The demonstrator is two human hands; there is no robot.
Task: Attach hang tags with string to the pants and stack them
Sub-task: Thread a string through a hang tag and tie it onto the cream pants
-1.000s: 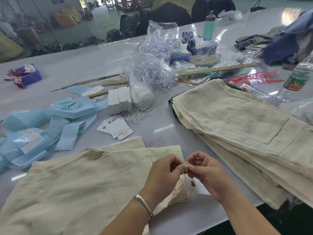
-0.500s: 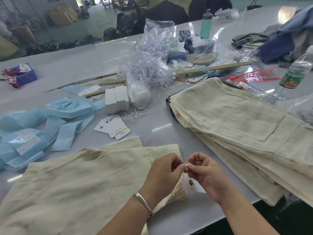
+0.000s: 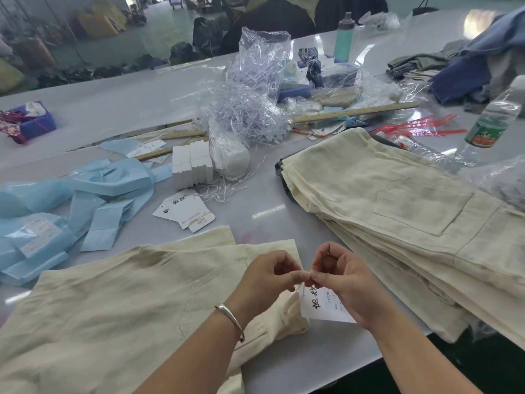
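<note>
A cream pair of pants lies flat at the near left of the table. My left hand and my right hand meet fingertip to fingertip over its waistband corner, each pinching an end of a thin white string. A white hang tag with black characters hangs from that string under my right hand. A stack of folded cream pants sits to the right. Loose hang tags lie in the middle of the table.
Blue plastic wrappers spread at the left. A block of white tags, a bag of string and clear plastic fasteners sit behind. A wooden ruler, water bottles and dark clothes are at the right.
Both hands stay together pinching the string at the waistband corner. The tag now shows more of its face under my right hand.
</note>
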